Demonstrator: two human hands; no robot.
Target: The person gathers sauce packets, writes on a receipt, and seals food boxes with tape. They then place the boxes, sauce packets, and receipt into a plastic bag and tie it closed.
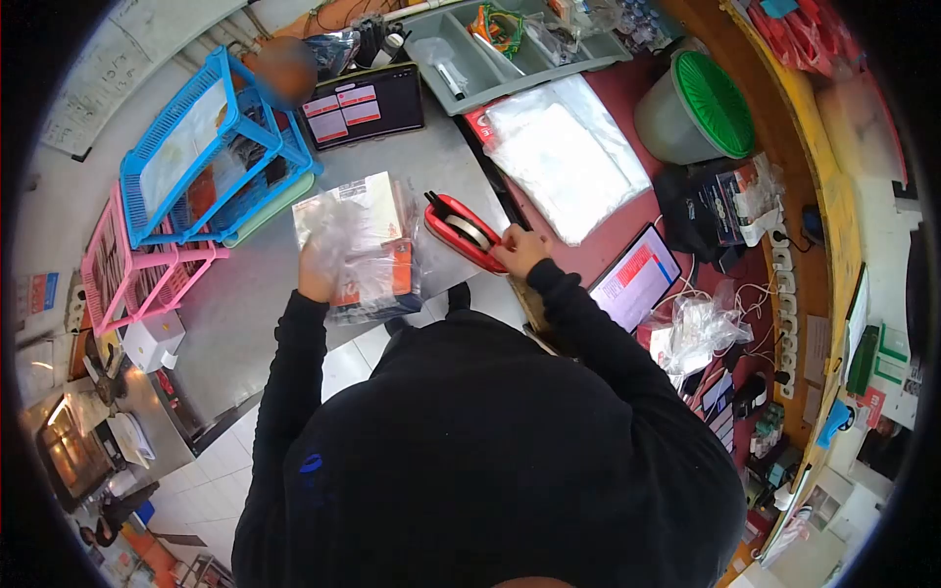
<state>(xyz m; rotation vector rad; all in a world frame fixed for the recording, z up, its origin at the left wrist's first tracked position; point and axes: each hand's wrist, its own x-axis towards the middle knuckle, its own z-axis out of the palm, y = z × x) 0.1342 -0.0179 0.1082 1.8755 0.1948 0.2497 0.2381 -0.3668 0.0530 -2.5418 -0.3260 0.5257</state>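
My left hand [317,275] is at the left side of a stack of white and orange boxes [371,269] in clear plastic. Crumpled film [336,227] covers its fingers, so I cannot tell how they are closed. The stack is by the near edge of the grey metal table. To its right, a red tape dispenser [465,232] lies tilted, a pale tape roll [470,231] inside and black parts at its far end. My right hand [522,249] grips the dispenser's near right end, fingers curled at its edge.
A tablet [363,106] stands at the back beside blue stacked trays [186,157]. Clear plastic bags [569,152] lie on the red surface to the right, near another tablet [635,279]. Beyond are a grey divided tray [456,64] and a green-lidded bin [676,113].
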